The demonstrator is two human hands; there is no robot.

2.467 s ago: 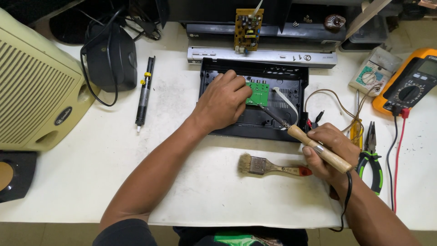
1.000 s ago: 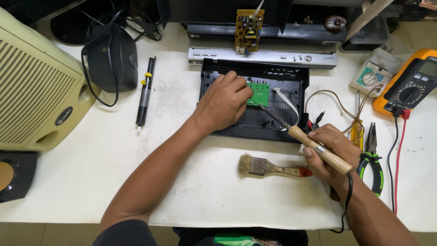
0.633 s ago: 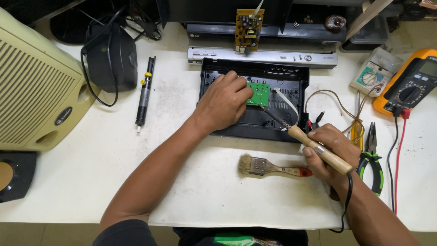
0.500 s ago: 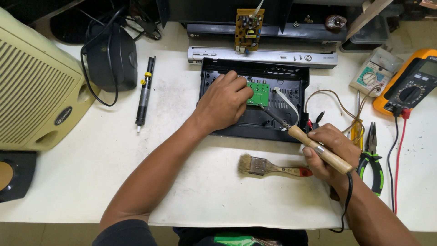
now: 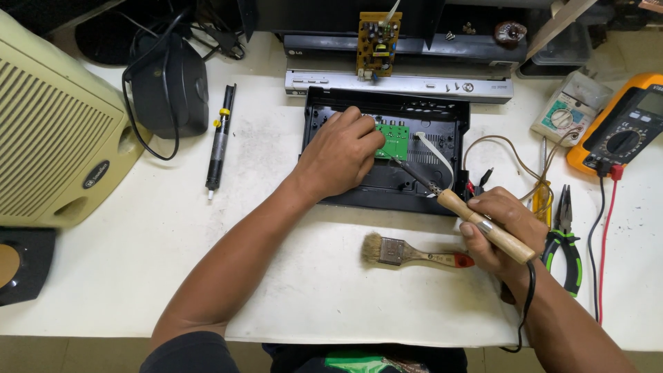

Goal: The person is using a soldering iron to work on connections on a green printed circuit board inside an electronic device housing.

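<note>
at the far right of my bench the orange multimeter (image 5: 621, 131) shows a small grey rectangular screen (image 5: 651, 101) at its top. beside it to the left lies a pale analog meter (image 5: 568, 110) with a greenish dial face. an oval dark badge (image 5: 97, 175) sits on the cream speaker (image 5: 55, 131) to my left.

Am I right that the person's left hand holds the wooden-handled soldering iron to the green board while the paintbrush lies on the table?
Not quite: the head view shows the right hand holding the soldering iron. The left hand rests by the green board; the paintbrush does lie on the table.
</note>
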